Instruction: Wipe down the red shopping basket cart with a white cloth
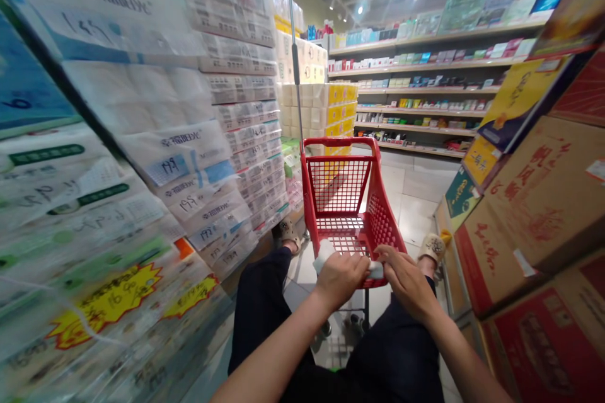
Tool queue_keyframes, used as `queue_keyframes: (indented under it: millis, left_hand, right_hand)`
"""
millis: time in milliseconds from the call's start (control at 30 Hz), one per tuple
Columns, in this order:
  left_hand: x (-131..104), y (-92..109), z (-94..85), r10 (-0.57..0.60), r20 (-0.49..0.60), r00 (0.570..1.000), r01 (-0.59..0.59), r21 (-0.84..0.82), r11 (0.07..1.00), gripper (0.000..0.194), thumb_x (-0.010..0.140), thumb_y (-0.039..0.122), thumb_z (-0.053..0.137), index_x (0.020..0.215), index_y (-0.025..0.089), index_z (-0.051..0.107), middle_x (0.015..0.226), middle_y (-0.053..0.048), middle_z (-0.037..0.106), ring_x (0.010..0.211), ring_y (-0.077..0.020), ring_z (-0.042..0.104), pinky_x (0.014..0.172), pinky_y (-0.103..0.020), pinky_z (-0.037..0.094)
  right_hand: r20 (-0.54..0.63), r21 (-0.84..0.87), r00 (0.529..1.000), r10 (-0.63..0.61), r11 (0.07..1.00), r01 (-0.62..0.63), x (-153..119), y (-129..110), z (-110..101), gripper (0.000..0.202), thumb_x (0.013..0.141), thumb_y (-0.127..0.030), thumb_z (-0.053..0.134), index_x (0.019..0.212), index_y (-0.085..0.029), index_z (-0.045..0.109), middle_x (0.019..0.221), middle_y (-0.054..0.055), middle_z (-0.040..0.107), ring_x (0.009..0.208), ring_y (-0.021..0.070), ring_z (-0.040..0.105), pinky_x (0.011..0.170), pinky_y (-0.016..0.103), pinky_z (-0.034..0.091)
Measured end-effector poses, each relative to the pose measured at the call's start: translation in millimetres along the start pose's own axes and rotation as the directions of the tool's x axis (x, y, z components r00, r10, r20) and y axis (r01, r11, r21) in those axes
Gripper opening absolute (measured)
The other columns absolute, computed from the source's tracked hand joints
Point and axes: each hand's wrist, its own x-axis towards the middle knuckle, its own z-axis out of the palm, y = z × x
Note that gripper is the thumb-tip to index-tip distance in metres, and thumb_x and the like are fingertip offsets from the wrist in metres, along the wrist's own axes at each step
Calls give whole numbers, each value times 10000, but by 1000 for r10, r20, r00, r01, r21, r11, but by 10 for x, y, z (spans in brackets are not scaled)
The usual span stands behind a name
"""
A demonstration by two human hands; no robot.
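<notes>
A small red shopping cart (390, 220) stands on the floor between my legs. Its basket has grid walls, and nothing shows inside apart from the lattice. Near the rim closest to me, my left hand (341, 274) is closed around a whitish cloth (323, 253), which sticks out past the hand on the left. My right hand (405, 278) is just to the right, its fingers bent over the same cloth at the rim. The fingertips of the right hand are partly hidden, so how firmly it grips is hard to see.
Tall stacks of wrapped tissue packs (179, 157) rise close on the left. Cardboard boxes (529, 214) are piled on the right. Behind the cart are yellow-and-white packs (321, 107) and shelves of small goods (425, 91). A thin metal pole (293, 44) stands upright beside the cart.
</notes>
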Motion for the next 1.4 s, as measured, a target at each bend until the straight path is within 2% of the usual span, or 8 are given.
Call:
queue_keyframes:
  millis: [167,300,467,600,867,1100,1233,1400]
  left_hand:
    - [-93,-353,-42,152,0,988,-152,-11,988,255,1006,379,363,1034,207,550,856,-21,637,774,-171,597,679,-296,412]
    - [-196,-781,-181,304,20,952,-301,-92,949,246,993,354,416,1118,203,566,949,-42,661,895,-164,604,859,-319,449]
    - [-357,-1094,-191,275,-26,961,-276,-112,955,213,975,321,452,1104,204,574,1195,-59,598,1218,-195,494,1148,-432,302]
    - [-385,-978,-55,170,-102,980,-178,-76,981,167,962,307,467,1020,195,576,1072,-51,605,1226,-205,480,1180,-476,269]
    - [-185,-419,44,8,-119,993,-4,34,999,144,948,306,485,888,191,549,907,-40,573,966,-201,551,1125,-469,330]
    - [80,44,173,-119,-103,987,125,53,991,120,938,261,481,888,173,546,872,-66,567,865,-230,555,867,-436,461]
    - [163,83,207,-110,-82,991,115,61,992,107,937,200,449,902,172,547,870,-66,567,827,-226,558,780,-399,464]
    - [72,-153,75,52,-19,998,-51,17,999,202,992,282,385,1071,185,543,923,-51,599,858,-204,577,786,-356,470]
  right_hand:
    - [-48,-70,998,-49,997,45,-14,70,63,245,975,-237,336,1154,-227,503,1055,54,643,963,195,587,937,378,381]
    - [-58,-87,994,-96,992,90,-4,144,107,250,962,-218,352,1151,-213,514,1033,57,652,946,194,587,932,375,380]
    - [-42,-92,989,-143,986,138,21,204,121,267,949,-208,355,1151,-213,530,1034,50,658,919,185,580,902,358,376]
    - [-60,-139,990,-126,983,117,80,127,117,259,974,-236,341,1106,-220,564,1018,37,671,892,171,580,877,339,353]
    - [-142,-464,990,-19,884,-50,216,35,114,311,1003,-284,326,850,-198,583,751,36,636,732,181,527,733,340,279]
    - [-181,-485,982,-62,874,-35,215,-9,169,311,995,-247,314,863,-190,590,782,64,630,745,195,505,720,355,267]
    - [-203,-434,978,-47,900,-46,236,-27,205,323,998,-275,321,833,-198,588,737,50,620,734,186,508,736,348,279]
    - [-172,-388,983,-55,922,-16,214,30,187,332,1006,-289,309,854,-201,591,777,38,631,765,176,525,767,333,299]
